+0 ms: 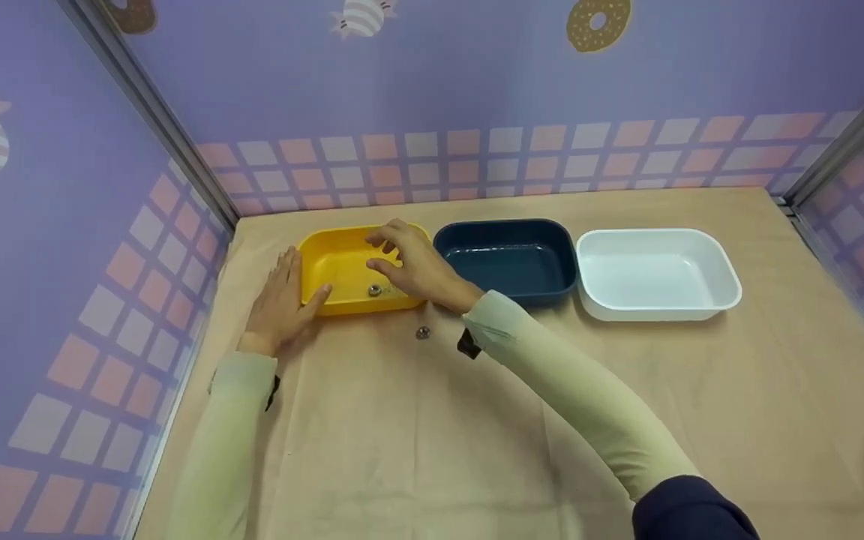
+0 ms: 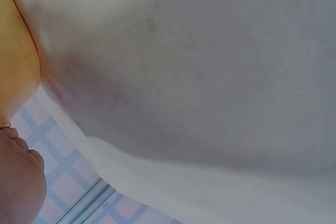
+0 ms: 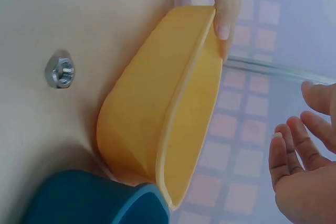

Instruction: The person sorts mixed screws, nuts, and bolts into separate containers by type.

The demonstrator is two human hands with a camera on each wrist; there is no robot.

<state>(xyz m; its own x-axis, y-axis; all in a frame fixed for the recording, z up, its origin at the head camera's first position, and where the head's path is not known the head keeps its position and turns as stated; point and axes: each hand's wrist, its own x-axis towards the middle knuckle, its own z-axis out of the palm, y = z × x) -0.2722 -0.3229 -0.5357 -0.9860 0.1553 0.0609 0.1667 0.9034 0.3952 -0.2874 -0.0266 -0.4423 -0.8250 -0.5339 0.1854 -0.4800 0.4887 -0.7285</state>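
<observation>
The right hand [image 1: 421, 268] hovers over the right part of a yellow rectangular tray with rounded corners [image 1: 338, 264], fingers loosely bent, thumb apart from them, holding nothing. The left hand [image 1: 276, 306] has its fingers straight along the outside of the tray's left wall, its thumb reaching over the rim near the front left corner; it touches the tray rather than gripping it. Inside the tray, near the front wall and just below the right hand, lies a small silvery metal nut [image 1: 375, 290]. A second nut, hexagonal and of shiny metal [image 1: 423, 332], lies on the worktop covered in beige cloth [image 1: 477, 450], just in front of the tray's front right corner; the right wrist view shows its threaded hole. The right hand hides the tray's back right corner, and the right forearm, in a pale yellow-green sleeve [image 1: 567, 382], slants in from the lower right, passing just in front of a dark blue rectangular tray [image 1: 507, 266]. That tray stands just right of the yellow one, and a white rectangular tray [image 1: 657, 281] follows at the right end of the row. Behind them rises a purple panel with pink and white squares [image 1: 469, 82]; a similar panel [image 1: 79, 300] runs close along the left arm's outer side, meeting the back one at a grey metal post [image 1: 166, 120].
</observation>
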